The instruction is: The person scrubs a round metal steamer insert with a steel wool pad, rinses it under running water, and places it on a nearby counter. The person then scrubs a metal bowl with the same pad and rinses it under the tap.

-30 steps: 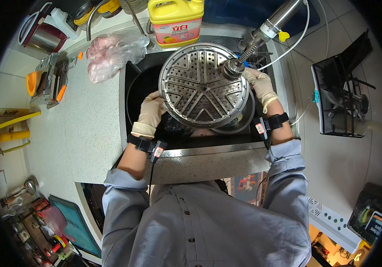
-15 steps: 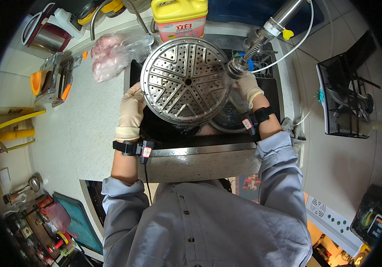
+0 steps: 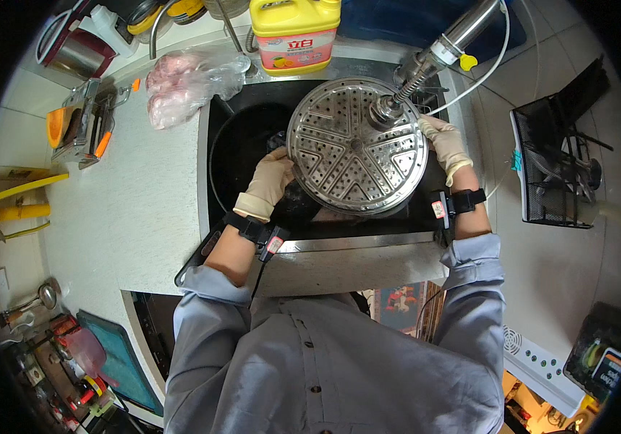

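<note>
Between my gloved hands is a round metal steamer tray (image 3: 357, 170), its face punched with small holes and pressed with ridges. My left hand (image 3: 273, 177) grips its left rim, and my right hand (image 3: 444, 141) holds its upper right rim. The tray hangs over a dark sink (image 3: 310, 230), under the spring-necked faucet (image 3: 390, 108), whose head covers part of its upper right. A large black pan (image 3: 241, 155) sits in the sink left of the tray. What lies beneath the tray is mostly hidden.
A yellow-capped detergent jug (image 3: 294, 43) stands behind the sink. Plastic-bagged raw meat (image 3: 180, 83) lies on the left counter (image 3: 137, 195), near a knife rack (image 3: 82, 130). At right is a black mesh basket (image 3: 553, 170) with utensils.
Both hands have moved the steamer tray to the right and slightly nearer, bringing it under the faucet head. The black pan at the sink's left is now uncovered.
</note>
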Motion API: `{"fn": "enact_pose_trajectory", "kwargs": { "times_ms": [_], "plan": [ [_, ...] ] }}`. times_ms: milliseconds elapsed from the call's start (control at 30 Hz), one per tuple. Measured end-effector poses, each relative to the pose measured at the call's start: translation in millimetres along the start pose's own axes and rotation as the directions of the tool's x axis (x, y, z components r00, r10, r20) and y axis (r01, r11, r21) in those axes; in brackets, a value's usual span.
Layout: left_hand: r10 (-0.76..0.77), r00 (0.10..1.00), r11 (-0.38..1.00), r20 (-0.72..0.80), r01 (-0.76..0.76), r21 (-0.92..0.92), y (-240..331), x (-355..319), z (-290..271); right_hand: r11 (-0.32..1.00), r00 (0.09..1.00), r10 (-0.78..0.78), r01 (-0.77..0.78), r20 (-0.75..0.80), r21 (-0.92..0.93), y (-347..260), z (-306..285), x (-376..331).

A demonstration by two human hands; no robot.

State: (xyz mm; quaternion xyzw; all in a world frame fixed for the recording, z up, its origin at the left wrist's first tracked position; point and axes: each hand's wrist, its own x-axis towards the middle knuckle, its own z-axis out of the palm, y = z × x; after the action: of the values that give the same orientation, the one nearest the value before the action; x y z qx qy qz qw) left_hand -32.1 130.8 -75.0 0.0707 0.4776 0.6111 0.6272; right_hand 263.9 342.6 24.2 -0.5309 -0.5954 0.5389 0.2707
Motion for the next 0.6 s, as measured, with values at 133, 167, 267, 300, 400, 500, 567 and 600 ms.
{"fn": "enact_pose_trajectory", "kwargs": {
  "times_ms": [133,167,267,300,400,500,567,600],
  "plan": [
    [-0.17,0.985,0.985,0.035,0.169,0.034,-20.2,9.3,11.5,0.998,0.998,-0.051,0.052,0.032,-0.04,1.7,-23.0,-2.9],
    [-0.178,0.983,0.983,0.047,0.176,0.043,-22.8,8.9,15.2,0.998,0.998,-0.054,0.055,0.043,-0.033,1.1,-26.7,-4.8],
    [-0.251,0.968,0.962,-0.017,0.251,0.106,-25.1,0.9,27.4,0.997,0.998,-0.019,0.023,0.059,-0.069,-4.4,-33.7,-10.5],
    [-0.262,0.965,0.954,-0.017,0.262,0.144,-24.1,-2.5,31.2,0.996,0.998,-0.001,0.007,0.062,-0.091,-6.2,-34.8,-11.6],
    [-0.325,0.944,0.913,-0.062,0.33,0.239,-19.5,-12.3,38.0,0.991,0.997,0.001,0.01,0.079,-0.136,-9.0,-35.5,-11.6],
    [-0.363,0.932,0.886,-0.024,0.353,0.301,-7.9,-17.3,32.7,0.981,0.996,-0.019,0.035,0.084,-0.193,-5.4,-32.3,-8.0],
    [-0.326,0.945,0.888,-0.027,0.316,0.336,3.3,-19.4,24.4,0.984,0.995,0.004,0.014,0.103,-0.177,-0.3,-27.7,-5.9],
    [-0.273,0.962,0.943,-0.011,0.27,0.194,7.1,-21.8,20.9,0.989,0.992,0.028,-0.01,0.126,-0.147,2.2,-24.6,-5.6]
  ]
}}
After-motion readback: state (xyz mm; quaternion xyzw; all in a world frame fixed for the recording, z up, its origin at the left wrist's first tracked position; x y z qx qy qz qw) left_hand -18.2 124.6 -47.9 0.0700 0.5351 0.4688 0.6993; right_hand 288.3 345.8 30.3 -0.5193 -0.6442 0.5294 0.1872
